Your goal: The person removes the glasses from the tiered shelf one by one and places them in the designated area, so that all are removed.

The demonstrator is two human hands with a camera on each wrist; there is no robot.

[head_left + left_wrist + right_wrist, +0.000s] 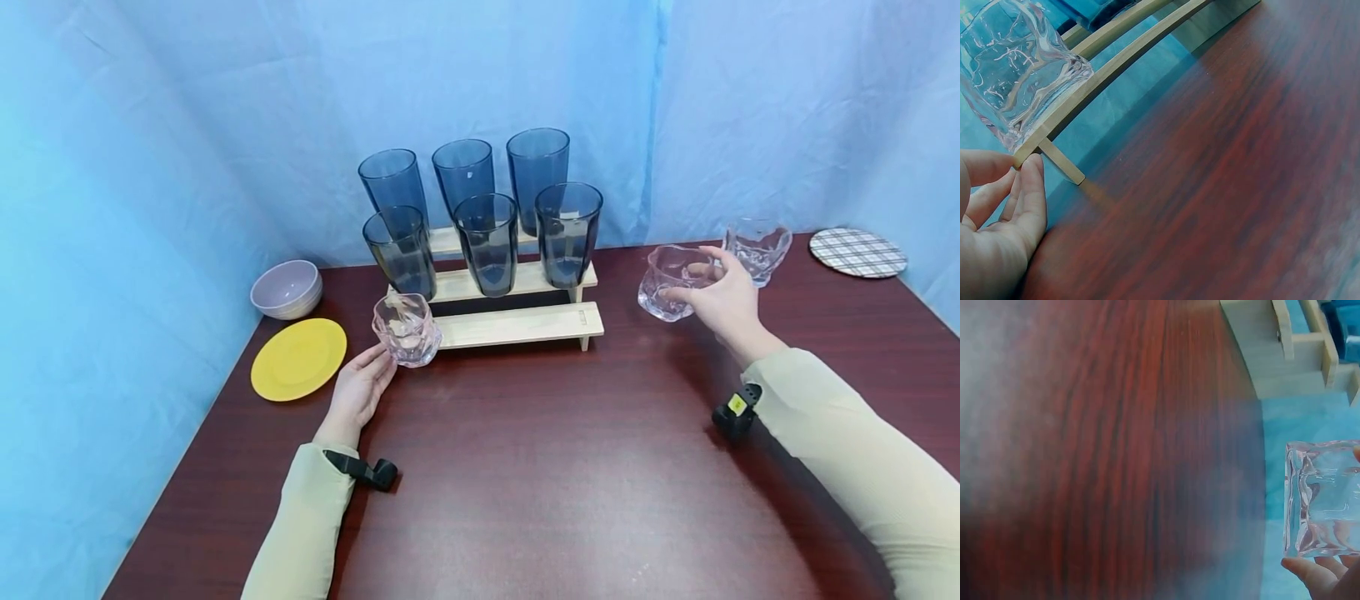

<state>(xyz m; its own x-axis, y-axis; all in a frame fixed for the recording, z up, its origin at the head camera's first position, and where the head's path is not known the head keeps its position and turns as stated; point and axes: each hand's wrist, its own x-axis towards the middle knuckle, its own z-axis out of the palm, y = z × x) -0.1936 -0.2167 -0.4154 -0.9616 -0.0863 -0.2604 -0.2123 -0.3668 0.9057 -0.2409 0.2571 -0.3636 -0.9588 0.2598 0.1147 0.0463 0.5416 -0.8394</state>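
Note:
A three-step wooden rack [517, 326] stands towards the back of the table. My left hand [362, 385] pinches the left end of its lowest shelf [1063, 119] between thumb and fingertips. On that end of the shelf sits a clear, wavy-sided glass [407, 329], just above the fingers. To the right of the rack, my right hand [723, 296] grips a similar clear glass [666, 283] from its right side, thumb and fingers around it. In the right wrist view this glass [1329, 500] is cut off by the frame edge.
Several tall blue-grey glasses [486, 246] fill the two upper shelves. Another clear glass [757, 250] stands behind my right hand, beside a checked round mat [858, 252]. A yellow plate [298, 360] and a lilac bowl [287, 290] lie left. Blue curtains [480, 67] enclose the table.

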